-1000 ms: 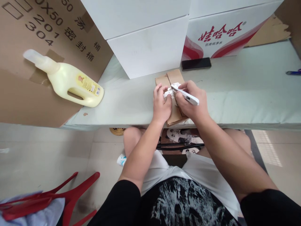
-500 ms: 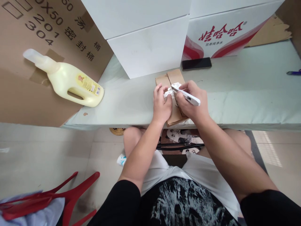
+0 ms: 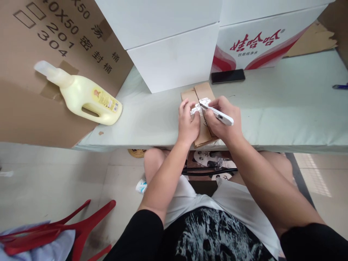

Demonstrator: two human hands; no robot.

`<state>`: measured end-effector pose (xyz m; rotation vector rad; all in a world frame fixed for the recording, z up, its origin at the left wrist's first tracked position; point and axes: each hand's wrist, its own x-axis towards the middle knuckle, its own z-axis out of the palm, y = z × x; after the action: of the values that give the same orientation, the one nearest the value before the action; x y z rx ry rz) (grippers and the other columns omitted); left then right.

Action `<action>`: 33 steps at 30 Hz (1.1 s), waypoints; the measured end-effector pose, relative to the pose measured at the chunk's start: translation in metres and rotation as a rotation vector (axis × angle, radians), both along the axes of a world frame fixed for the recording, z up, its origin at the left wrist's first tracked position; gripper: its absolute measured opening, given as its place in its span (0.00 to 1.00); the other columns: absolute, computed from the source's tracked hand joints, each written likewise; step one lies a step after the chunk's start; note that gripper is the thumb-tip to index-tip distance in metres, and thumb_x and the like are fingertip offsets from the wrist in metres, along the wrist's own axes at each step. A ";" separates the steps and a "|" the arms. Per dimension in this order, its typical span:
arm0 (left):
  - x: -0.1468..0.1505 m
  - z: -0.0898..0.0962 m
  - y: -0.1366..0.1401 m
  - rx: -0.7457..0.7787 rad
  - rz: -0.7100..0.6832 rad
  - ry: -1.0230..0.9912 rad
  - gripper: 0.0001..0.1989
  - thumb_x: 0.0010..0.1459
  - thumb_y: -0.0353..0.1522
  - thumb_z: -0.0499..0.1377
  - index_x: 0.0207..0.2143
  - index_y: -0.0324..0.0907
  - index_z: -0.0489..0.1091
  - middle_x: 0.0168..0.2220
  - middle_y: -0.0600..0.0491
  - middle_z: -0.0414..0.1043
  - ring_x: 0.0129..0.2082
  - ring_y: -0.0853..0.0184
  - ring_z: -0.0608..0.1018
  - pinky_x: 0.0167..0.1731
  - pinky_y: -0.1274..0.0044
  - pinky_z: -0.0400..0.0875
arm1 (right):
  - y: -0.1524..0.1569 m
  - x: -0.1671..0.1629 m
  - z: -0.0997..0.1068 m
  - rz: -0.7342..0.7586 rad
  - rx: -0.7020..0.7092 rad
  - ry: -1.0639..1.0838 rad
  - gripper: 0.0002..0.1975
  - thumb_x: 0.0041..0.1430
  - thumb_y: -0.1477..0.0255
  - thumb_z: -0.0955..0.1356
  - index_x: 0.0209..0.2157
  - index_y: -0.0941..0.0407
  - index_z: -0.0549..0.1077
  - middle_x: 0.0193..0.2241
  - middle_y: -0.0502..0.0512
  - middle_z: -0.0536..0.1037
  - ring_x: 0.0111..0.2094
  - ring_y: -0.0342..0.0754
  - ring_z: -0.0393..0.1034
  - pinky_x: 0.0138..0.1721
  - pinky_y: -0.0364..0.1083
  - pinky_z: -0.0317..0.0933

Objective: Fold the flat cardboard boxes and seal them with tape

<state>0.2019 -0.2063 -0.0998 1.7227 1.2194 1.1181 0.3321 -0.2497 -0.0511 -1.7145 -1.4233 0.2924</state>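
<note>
General light: soft, diffuse, moderately bright, slightly cool to my eye. Floor (image 3: 87, 174), right side: barred patch of brighter light (image 3: 312, 174). Floor, left side: soft gray shading near red chair (image 3: 84, 226). Glare: small sharp glints on shiny tape (image 3: 205, 101); pale sheen on bottle (image 3: 73, 96). Black sleeves (image 3: 138, 232): folds nearly lost. Focus: large lettering on brown carton (image 3: 27, 105) legible, fine print on bottle label (image 3: 104, 99) mushy. Edges: wide-angle stretch.

The brown carton (image 3: 88, 67) reads "X50", "201", "304", "密封桶"; the white-and-red box (image 3: 252, 48) reads "娃哈哈 饮用纯净水".
</note>
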 end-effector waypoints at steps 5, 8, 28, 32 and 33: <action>-0.001 0.002 -0.001 -0.015 -0.006 0.007 0.11 0.68 0.32 0.55 0.52 0.48 0.66 0.67 0.46 0.59 0.68 0.57 0.66 0.69 0.63 0.62 | -0.001 0.000 0.002 -0.003 -0.026 0.006 0.05 0.53 0.66 0.66 0.32 0.52 0.67 0.23 0.49 0.74 0.24 0.48 0.67 0.29 0.47 0.58; -0.001 0.004 -0.001 -0.013 -0.005 0.012 0.11 0.68 0.32 0.55 0.52 0.48 0.66 0.67 0.46 0.59 0.68 0.57 0.65 0.69 0.62 0.62 | 0.000 0.000 0.001 0.000 -0.038 -0.001 0.06 0.54 0.66 0.66 0.33 0.52 0.67 0.25 0.50 0.75 0.26 0.49 0.69 0.30 0.47 0.60; 0.001 0.006 -0.001 -0.033 0.001 0.016 0.11 0.67 0.31 0.56 0.52 0.48 0.66 0.67 0.46 0.59 0.69 0.57 0.64 0.69 0.63 0.60 | -0.001 -0.001 0.002 -0.004 -0.005 0.008 0.06 0.52 0.65 0.65 0.30 0.51 0.64 0.22 0.48 0.72 0.23 0.47 0.63 0.27 0.45 0.56; 0.001 0.005 -0.001 -0.040 0.000 0.012 0.11 0.67 0.31 0.56 0.52 0.48 0.66 0.67 0.46 0.59 0.69 0.57 0.65 0.70 0.62 0.59 | -0.003 -0.002 0.003 -0.023 -0.036 -0.006 0.05 0.52 0.66 0.65 0.30 0.51 0.64 0.22 0.48 0.71 0.23 0.47 0.62 0.28 0.46 0.56; 0.000 0.004 -0.001 -0.036 -0.001 0.009 0.11 0.68 0.32 0.56 0.51 0.48 0.67 0.67 0.46 0.59 0.69 0.57 0.65 0.70 0.62 0.59 | -0.003 -0.002 0.004 -0.026 -0.042 -0.006 0.05 0.52 0.66 0.65 0.30 0.51 0.64 0.22 0.49 0.71 0.23 0.47 0.63 0.28 0.46 0.57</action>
<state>0.2024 -0.2070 -0.0954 1.7027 1.2366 1.0823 0.3304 -0.2526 -0.0474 -1.7676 -1.4077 0.3051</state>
